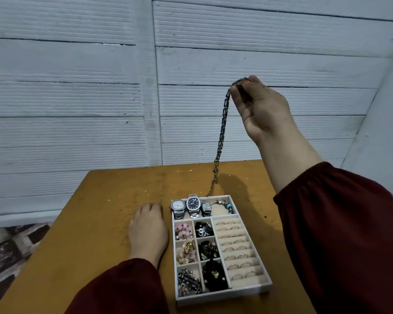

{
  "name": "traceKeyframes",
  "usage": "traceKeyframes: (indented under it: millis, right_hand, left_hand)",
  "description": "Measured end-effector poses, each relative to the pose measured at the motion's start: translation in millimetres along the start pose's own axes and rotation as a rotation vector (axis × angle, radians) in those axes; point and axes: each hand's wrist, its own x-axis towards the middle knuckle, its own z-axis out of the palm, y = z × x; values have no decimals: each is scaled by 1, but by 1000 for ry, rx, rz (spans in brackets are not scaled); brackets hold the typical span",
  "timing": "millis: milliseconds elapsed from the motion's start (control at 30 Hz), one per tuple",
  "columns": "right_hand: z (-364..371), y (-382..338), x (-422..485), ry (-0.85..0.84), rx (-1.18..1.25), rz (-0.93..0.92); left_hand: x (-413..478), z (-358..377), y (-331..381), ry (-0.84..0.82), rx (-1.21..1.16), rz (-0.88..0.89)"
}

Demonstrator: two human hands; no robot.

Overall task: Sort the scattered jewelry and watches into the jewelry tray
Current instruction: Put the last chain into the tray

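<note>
A long metal link chain (222, 123) is pinched by the right hand's (261, 109) curled fingers, high above the far edge of the beige-lined jewelry tray (222, 296). Steel watches (192, 206) are laid in its far compartment and rings (238, 248) in its slotted right side. The left hand (148, 230) is rested flat, fingers relaxed, just left of the tray.

A white jewelry tray (224, 295) with beige lining lies flat on the worktop (95, 225). Its far compartment holds three silver watches (192, 205) side by side and a charm bracelet (226, 204). Six small cells hold beads and dark pieces, and rings (237, 248) sit in rows. A metal chain (222, 123) hangs from the right grip (261, 105), with its lower end just behind the tray.
</note>
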Motion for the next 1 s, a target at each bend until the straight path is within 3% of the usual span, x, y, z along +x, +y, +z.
traceKeyframes:
  millis: [1000]
  right_hand:
    - [-43, 29, -15, 85, -20, 85]
  left_hand:
    - [0, 0, 1, -10, 34, 9]
